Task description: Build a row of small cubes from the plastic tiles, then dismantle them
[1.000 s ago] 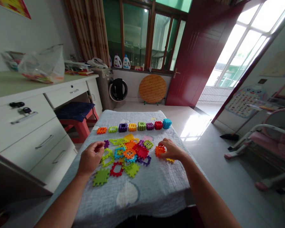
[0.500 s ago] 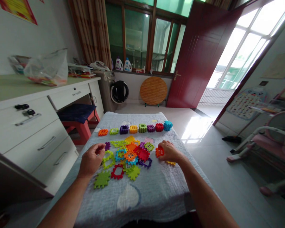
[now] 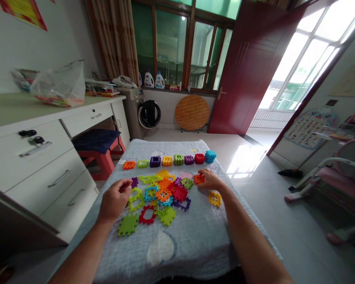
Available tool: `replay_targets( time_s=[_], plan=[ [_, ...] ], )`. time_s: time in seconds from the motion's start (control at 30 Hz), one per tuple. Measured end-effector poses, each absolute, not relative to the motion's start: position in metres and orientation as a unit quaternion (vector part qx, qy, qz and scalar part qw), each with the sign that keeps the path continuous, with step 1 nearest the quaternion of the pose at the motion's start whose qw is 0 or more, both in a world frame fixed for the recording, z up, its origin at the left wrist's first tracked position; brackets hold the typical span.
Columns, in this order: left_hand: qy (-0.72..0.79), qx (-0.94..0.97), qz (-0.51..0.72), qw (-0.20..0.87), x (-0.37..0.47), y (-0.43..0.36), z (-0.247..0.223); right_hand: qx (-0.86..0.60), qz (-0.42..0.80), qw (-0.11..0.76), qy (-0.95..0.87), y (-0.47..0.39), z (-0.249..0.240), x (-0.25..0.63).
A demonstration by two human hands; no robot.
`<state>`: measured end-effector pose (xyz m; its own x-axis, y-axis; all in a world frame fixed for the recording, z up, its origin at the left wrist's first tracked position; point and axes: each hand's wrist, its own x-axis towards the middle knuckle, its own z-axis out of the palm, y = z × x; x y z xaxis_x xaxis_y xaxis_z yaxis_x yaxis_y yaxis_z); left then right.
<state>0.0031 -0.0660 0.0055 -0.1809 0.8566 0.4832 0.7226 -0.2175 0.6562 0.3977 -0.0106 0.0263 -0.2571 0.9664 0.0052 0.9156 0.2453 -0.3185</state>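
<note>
My right hand (image 3: 210, 180) is closed on an orange piece (image 3: 199, 179) at the right of the pile. Near the pile's left side is my left hand (image 3: 116, 197), its fingers bent together beside a small purple piece (image 3: 134, 182); whether it holds anything is hidden. The pile has notched plastic pieces, with a red one (image 3: 179, 192) and a flat green one (image 3: 128, 225) among them. Behind it runs a row of small stacks, from orange (image 3: 129, 165) at left to blue (image 3: 210, 156) at right. A yellow piece (image 3: 215, 198) lies beside my right forearm.
A blue patterned cloth (image 3: 195, 244) covers the table. White drawers (image 3: 47, 165) and a red stool (image 3: 102, 157) with a dark cushion stand at the left. A pink and white chair (image 3: 328, 173) is at the right.
My right hand has moved away from me with the orange piece, towards the row. The yellow piece, partly hidden before, now shows fully. My left hand stays about where it was.
</note>
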Motion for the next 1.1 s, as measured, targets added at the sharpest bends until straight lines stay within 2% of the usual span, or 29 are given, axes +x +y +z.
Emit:
replay_targets(
  time_s=[0.13,0.53,0.73,0.87,1.1],
  plan=[
    [0.626,0.632,0.448,0.086,0.003,-0.065,0.004,-0.612,0.116,0.133,-0.771,-0.013,0.021,0.398],
    [0.617,0.636,0.457,0.078,0.005,-0.067,0.006,-0.613,0.108,0.155,-0.767,-0.014,0.009,0.397],
    [0.615,0.631,0.463,0.093,0.008,-0.068,0.008,-0.609,0.090,0.220,-0.757,-0.010,0.007,0.396],
    [0.611,0.632,0.465,0.107,0.008,-0.069,0.007,-0.567,0.087,0.250,-0.780,-0.012,0.018,0.383],
    [0.585,0.656,0.459,0.126,0.011,-0.073,0.015,-0.443,0.113,0.226,-0.860,-0.029,0.056,0.311]
  ],
)
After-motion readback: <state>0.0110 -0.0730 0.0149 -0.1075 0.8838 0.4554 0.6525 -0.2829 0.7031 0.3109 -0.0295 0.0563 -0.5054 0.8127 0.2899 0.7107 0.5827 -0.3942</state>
